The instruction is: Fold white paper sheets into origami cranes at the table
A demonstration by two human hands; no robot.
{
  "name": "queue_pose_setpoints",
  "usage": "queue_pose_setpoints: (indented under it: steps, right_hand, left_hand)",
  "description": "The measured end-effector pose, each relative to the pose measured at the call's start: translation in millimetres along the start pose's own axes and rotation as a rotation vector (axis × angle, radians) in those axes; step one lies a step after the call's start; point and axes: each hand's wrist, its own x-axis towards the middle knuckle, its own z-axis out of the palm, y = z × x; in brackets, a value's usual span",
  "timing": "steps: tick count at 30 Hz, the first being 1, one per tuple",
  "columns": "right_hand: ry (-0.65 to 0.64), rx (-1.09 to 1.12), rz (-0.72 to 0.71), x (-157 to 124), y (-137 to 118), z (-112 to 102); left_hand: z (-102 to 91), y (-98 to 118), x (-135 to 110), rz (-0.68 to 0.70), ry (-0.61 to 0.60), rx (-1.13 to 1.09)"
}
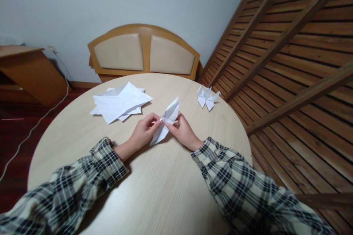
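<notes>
Pinching folded paper [167,121] between both hands' fingers [157,120], above table [154,191]

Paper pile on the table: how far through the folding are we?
Done: a few folded figures sit near the far right edge of the table. In hand: left hand and right hand both pinch a partly folded pointed piece. Still to do: a loose pile of flat sheets beyond the left hand, count unclear.

Soft even light; faint shadows on round pale wooden table [165,191]. Mid-table, white folded paper [167,119] sharp; lines beyond table bend.
</notes>
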Motion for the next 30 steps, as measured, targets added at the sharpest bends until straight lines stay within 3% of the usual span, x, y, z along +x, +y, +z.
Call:
queue_pose_setpoints:
  steps: [6, 10, 16, 22, 30]
  right_hand:
    - [-0.049, -0.041, 0.007, 1, -1, 1]
    - [0.001, -0.088, -0.047, 1, -7, -2]
    - [0.014, -0.002, 0.004, 2, -4, -1]
    - [0.097, 0.095, 0.015, 2, -7, -4]
    - [0.059, 0.074, -0.045, 4, -9, -5]
  left_hand:
    - [-2.0, -1, -1, 0.024, 0.012, 0.094]
    - [-2.2, -1, -1, 0.049, 0.035, 0.134]
    - [-1.9, 4, 1, 0.052, 0.104, 0.121]
    - [0.7, 2, 2, -0.008, 0.065, -0.036]
    - [4.8, -3, 0, -0.04, 0.019, -0.279]
